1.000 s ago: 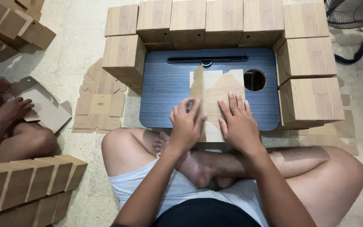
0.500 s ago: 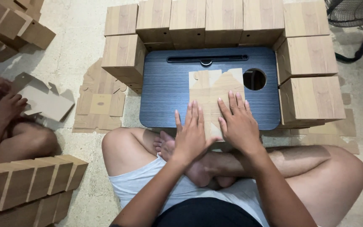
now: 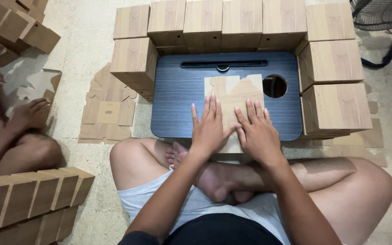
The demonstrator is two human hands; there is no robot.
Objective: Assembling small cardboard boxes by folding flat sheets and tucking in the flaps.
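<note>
A flat wood-grain cardboard blank [image 3: 234, 93] lies on a dark blue lap tray [image 3: 178, 109] in front of me. My left hand [image 3: 209, 127] presses flat on its left part, fingers spread. Beside it, my right hand [image 3: 257, 131] presses flat on the right part, palm down. Both hands rest on the sheet without gripping it. The near end of the blank hangs over the tray's front edge above my crossed legs.
Folded wood-grain boxes [image 3: 232, 22] ring the tray at the back, left [image 3: 134, 61] and right [image 3: 334, 106]. Flat blanks [image 3: 107, 111] lie on the floor at left. Another person's hands [image 3: 26, 115] handle cardboard at far left. More boxes [image 3: 28, 193] stack at lower left; a fan [image 3: 382, 22] stands upper right.
The raised flap of the blank has been folded down flat onto the tray. My left hand moved up onto the sheet beside the right. The other person's hand shifted.
</note>
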